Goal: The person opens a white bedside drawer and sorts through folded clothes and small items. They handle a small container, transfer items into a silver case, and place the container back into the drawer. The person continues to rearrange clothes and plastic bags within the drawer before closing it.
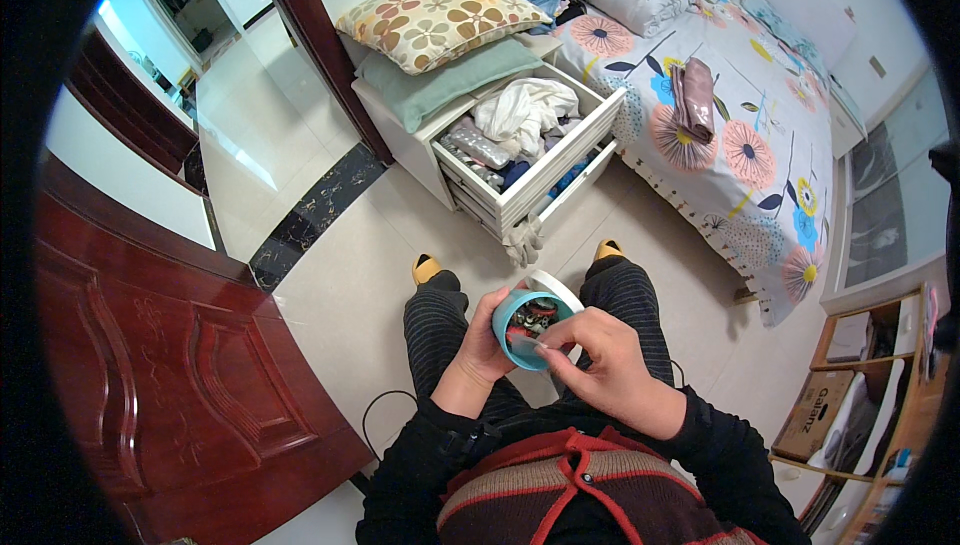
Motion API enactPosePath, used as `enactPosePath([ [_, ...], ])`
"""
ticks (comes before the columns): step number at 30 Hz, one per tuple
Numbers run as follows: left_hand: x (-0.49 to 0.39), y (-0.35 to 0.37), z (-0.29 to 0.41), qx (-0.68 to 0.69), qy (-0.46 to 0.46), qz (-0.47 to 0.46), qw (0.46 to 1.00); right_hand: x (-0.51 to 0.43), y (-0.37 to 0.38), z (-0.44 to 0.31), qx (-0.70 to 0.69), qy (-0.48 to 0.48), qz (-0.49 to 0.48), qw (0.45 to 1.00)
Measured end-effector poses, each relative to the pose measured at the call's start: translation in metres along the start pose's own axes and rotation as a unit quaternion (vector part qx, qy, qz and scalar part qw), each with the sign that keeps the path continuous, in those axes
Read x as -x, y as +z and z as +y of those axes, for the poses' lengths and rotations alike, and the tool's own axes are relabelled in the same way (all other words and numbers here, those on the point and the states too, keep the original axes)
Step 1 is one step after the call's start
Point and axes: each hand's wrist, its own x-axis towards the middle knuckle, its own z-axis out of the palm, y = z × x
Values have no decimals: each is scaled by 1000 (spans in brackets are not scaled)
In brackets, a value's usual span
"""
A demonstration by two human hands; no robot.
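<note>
My left hand [480, 346] is wrapped around a round teal container [501, 312] above my lap, its mouth tilted up towards me. Inside lie several small parts [534, 314], some metallic, some red; they are too small to name. A white lid [553, 284] stands upright at the container's far side; whether it is hinged or held there I cannot tell. Between thumb and forefinger, my right hand [600, 353] pinches a small translucent piece [523, 345], perhaps plastic, at the container's near rim.
Ahead, a white chest of drawers [420, 136] has pulled-out drawers with clothes [517, 113]. Grey gloves [523, 239] hang at its front corner. A bed [720, 203] is to the right, a shelf unit [814, 462] at lower right, and a red-brown door [202, 395] at left.
</note>
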Motion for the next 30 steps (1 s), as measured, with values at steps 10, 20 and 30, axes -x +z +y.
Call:
enactPosePath([
  [10, -2, -10, -2, 47, 9, 22, 999, 0, 9, -2, 83, -77, -37, 993],
  [20, -6, -11, 2, 56, -6, 51, 997, -14, 10, -1, 172, -50, -100, 979],
  [30, -18, -39, 21, 161, 18, -2, 987, -55, 5, 11, 102, -48, -72, 991],
])
